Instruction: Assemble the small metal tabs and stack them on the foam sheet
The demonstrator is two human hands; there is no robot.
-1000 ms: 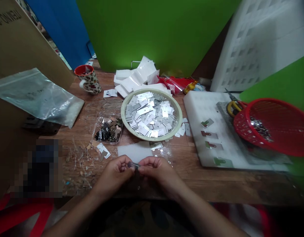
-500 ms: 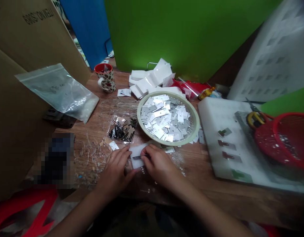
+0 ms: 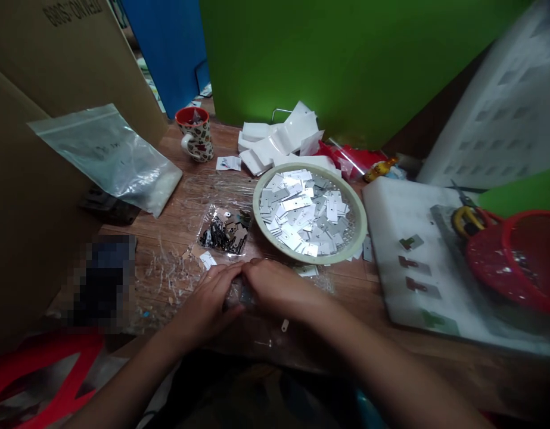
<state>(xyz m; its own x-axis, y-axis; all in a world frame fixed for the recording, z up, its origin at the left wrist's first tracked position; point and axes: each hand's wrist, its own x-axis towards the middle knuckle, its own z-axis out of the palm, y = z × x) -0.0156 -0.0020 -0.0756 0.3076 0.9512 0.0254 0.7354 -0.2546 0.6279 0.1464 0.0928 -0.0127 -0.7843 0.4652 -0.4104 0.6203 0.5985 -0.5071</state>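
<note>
Both hands have closed together over the white pad — left hand (image 3: 211, 300) and right hand (image 3: 275, 288) pinch a small grey metal piece (image 3: 245, 294) low over the wooden bench (image 3: 346, 298) (near the cream bowl (image 3: 356, 207)), steadying it.

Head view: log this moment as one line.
left hand: on small metal piece | right hand: on same piece | place: wooden table, near edge | nearby: bowl of metal tags

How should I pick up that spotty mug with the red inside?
Probably by the handle of the mug, the loop sticking out on its left side. The mug stands upright with bare table on that side, so come in from the left and curl your fingers through.
</note>
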